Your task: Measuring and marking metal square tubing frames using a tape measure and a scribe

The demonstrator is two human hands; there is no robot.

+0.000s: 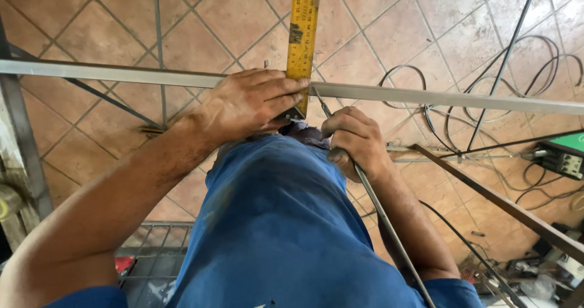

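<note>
Terracotta floor tiles [201,16] below, cables [517,77] looped at right. Steel bar [426,95] spans the frame; left hand [249,104] presses yellow ruler [302,28] flat against it, fingers extended. Right hand [356,141] fisted around thin metal rod [389,223], tip at bar. Ruler's top is cut off; green machine [563,153] partly out of frame.

1 view only: head-worn camera, looking steeply down the wearer's blue shirt [280,223] to the tiled floor [91,22]. Close range. Left hand [252,104] at 12 o'clock of centre, right hand [356,141] at 3. Metal bar [121,74] crosses the upper frame.
</note>
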